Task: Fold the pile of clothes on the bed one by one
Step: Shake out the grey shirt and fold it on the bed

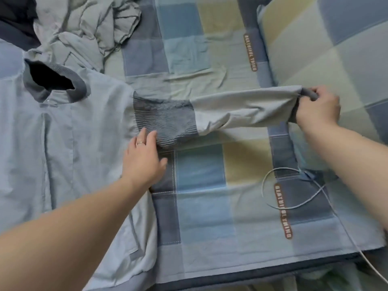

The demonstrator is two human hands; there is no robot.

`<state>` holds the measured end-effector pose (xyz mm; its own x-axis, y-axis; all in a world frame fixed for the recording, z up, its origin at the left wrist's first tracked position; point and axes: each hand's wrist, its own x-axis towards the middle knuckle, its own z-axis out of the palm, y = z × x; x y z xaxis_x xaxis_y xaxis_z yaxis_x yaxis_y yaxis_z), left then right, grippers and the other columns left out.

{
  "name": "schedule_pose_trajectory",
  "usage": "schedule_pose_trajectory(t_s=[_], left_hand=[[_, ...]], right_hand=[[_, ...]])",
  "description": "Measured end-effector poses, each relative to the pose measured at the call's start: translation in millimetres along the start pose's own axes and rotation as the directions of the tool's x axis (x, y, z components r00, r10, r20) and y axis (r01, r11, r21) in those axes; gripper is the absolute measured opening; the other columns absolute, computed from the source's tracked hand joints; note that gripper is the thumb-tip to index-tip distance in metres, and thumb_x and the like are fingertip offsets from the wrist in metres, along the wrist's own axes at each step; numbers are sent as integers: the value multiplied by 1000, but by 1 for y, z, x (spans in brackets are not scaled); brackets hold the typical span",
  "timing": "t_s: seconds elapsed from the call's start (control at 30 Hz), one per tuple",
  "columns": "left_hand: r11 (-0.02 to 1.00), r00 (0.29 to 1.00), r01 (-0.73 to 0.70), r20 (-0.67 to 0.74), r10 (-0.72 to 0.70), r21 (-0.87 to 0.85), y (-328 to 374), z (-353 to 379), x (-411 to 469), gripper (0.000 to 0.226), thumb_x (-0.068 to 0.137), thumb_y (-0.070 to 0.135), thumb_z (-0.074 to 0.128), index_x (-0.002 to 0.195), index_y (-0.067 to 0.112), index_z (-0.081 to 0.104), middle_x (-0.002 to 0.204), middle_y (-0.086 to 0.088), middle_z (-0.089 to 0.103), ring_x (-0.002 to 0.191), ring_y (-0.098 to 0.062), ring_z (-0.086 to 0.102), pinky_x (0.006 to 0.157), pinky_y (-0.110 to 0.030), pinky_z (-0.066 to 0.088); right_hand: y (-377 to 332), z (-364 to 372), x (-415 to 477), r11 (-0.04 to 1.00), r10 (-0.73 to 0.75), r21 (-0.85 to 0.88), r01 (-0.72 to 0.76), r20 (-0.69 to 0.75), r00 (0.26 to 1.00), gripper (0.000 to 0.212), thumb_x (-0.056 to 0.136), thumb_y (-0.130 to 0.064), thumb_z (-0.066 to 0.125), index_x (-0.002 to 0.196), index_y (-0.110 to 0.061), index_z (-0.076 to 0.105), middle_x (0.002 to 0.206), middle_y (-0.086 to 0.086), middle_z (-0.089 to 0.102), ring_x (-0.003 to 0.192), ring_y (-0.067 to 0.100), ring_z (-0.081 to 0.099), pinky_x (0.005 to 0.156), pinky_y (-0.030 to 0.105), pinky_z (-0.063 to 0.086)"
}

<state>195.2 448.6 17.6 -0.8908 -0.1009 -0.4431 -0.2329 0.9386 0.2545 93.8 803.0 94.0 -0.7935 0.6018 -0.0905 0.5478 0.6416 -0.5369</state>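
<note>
Jacket [88, 127], light blue, lies flat on the checked bedcover [199, 175], at the left. The left hand [144, 158] presses its ribbed sleeve panel [165, 116] with straight fingers. Farther right, the right hand [317, 108] pinches the outstretched sleeve's grey cuff [308, 94], fingers curled.

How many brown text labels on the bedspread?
2. The upper label sits beside the pillow; the lower label lies at lower right, under the cable. The jacket may hide more.
</note>
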Motion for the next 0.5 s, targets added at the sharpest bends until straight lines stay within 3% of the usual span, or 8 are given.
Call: schedule_pose_trajectory(t_s=[0.07, 0.17, 0.27, 0.3, 0.4, 0.5], left_hand=[[1000, 1000, -5, 21, 5, -3, 16, 3, 17, 90, 86, 40, 71, 157, 27, 17, 168, -5, 10, 151, -34, 16, 119, -49, 26], [997, 990, -36, 137, 27, 67, 29, 13, 33, 94, 85, 44, 73, 158, 33, 14, 169, -3, 8, 152, -34, 16, 120, -50, 26], [987, 951, -69, 310, 21, 144, 29, 24, 41, 90, 85, 47, 71, 157, 38, 18, 168, 0, 12, 151, -33, 19, 120, -52, 25], [984, 940, -79, 341, 20, 160, 27, 27, 43, 90, 85, 48, 71, 157, 39, 18, 168, 1, 12, 151, -32, 18, 120, -52, 24], [977, 957, -125, 279, 73, 174, 21, 33, 47, 90, 85, 47, 71, 156, 40, 16, 169, 2, 10, 152, -33, 15, 119, -53, 24], [974, 971, -140, 216, 100, 177, 11, 40, 58, 89, 87, 43, 71, 156, 43, 14, 169, 1, 6, 151, -41, 15, 119, -55, 24]], right_hand=[[10, -11, 14, 1000, -4, -19, 4, -3, 1000, 32, 86, -9, 48, 106, -17, 72, 114, 16, 69, 110, 36, 61, 92, 35, 47], [30, -11, 19, 983, -141, -112, 145, 48, 989, 32, 75, -16, 40, 86, -25, 69, 114, 16, 67, 112, 40, 56, 99, 42, 46], [45, -3, 5, 830, -133, -505, 235, 230, 964, 23, 87, -15, 55, 96, -23, 75, 137, 6, 53, 129, 34, 40, 106, 42, 33], [47, 1, -1, 786, -131, -557, 267, 271, 954, 24, 86, -13, 59, 101, -24, 75, 145, 2, 47, 135, 31, 34, 108, 42, 29], [46, 19, -21, 759, -361, -427, 491, 350, 864, 36, 79, -9, 57, 110, -20, 71, 149, 5, 45, 138, 31, 34, 106, 44, 28], [35, 54, -45, 706, -520, -251, 662, 452, 725, 56, 73, -19, 48, 126, -19, 66, 146, 8, 50, 136, 35, 41, 105, 49, 32]])
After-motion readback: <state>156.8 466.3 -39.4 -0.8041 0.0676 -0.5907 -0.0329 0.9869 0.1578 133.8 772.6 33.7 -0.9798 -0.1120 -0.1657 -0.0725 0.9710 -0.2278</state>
